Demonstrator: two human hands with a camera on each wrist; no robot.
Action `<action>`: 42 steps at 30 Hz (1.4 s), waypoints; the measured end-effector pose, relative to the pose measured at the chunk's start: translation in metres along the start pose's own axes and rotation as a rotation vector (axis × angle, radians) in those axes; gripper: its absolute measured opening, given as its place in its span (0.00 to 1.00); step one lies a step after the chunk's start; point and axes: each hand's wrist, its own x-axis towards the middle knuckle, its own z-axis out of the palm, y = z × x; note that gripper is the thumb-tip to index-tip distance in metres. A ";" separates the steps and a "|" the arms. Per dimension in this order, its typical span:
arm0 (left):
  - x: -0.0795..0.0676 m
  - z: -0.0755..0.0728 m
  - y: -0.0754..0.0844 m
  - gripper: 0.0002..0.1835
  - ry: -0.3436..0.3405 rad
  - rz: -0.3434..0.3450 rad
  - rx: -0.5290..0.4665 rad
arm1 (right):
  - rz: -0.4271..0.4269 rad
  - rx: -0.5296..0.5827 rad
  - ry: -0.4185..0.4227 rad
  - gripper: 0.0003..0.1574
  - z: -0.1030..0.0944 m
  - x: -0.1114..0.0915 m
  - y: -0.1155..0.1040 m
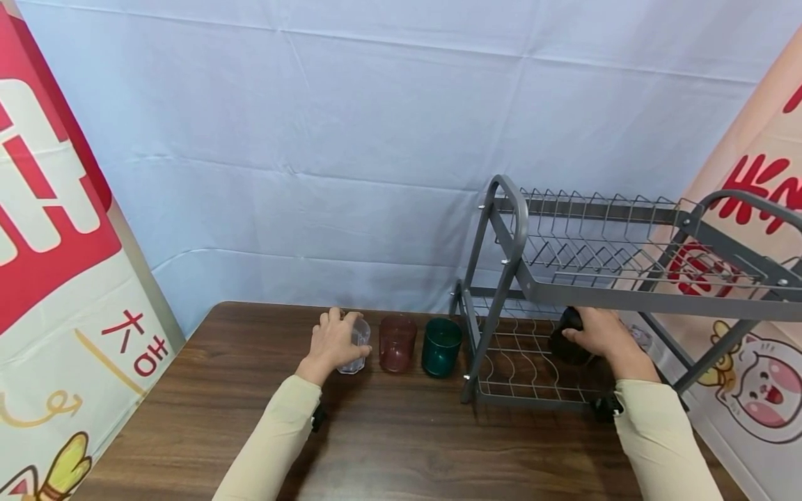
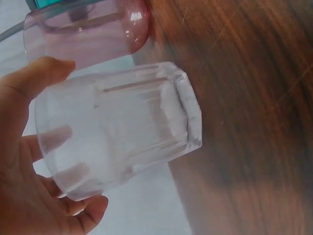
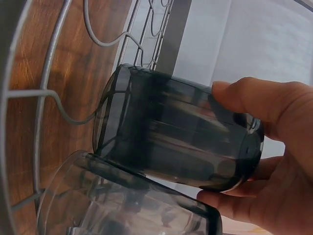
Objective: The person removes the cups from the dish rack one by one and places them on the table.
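Observation:
Toward the left of the table, my left hand grips a clear glass with a faceted base, thumb on one side and fingers on the other near its rim. Just right of it stand a pink glass and a green glass. Inside the dish rack, my right hand holds a dark grey glass by its base end. That glass's rim end is at the lower tier's wires. A second smoky glass lies right beside it in the right wrist view.
The grey metal rack has an upper tier of wire slots over the right hand and a lower tier of wavy wires. Its post stands close to the green glass. A pale cloth hangs behind the wooden table.

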 end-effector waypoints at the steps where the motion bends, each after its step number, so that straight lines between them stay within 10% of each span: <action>1: 0.000 -0.002 0.001 0.38 -0.007 0.002 0.010 | -0.013 0.000 0.008 0.39 -0.001 0.000 0.000; 14: 0.001 -0.044 0.014 0.39 -0.059 0.035 0.087 | -0.054 0.071 0.009 0.41 -0.029 0.003 -0.019; 42: -0.031 -0.048 0.009 0.34 -0.033 0.062 0.081 | 0.017 -0.028 0.016 0.38 -0.026 -0.032 -0.046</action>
